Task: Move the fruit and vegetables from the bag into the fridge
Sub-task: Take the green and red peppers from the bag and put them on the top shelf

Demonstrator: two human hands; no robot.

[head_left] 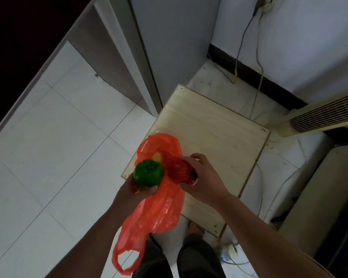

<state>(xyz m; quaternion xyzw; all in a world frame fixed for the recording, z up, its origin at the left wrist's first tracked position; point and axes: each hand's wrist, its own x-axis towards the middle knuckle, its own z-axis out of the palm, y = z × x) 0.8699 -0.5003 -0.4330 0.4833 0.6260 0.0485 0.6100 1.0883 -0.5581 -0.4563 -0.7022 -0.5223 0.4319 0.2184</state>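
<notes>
Seen from the head camera, a person stood over a low wooden desk (209, 125) on a white tiled floor (48, 137), emptying an orange plastic bag (159, 207) that draped off the desk's near edge. The left hand (133, 189) cupped a green pepper (148, 173) from below, already clear of the bag. The right hand (199, 173) was clenched on a red vegetable (179, 171) through the plastic, just right of the pepper. Something yellow (156, 156) sat deeper in the bag. The grey fridge (169, 47) stood at the far side, its door apparently closed; freeing one hand for that door would likely serve best.
</notes>
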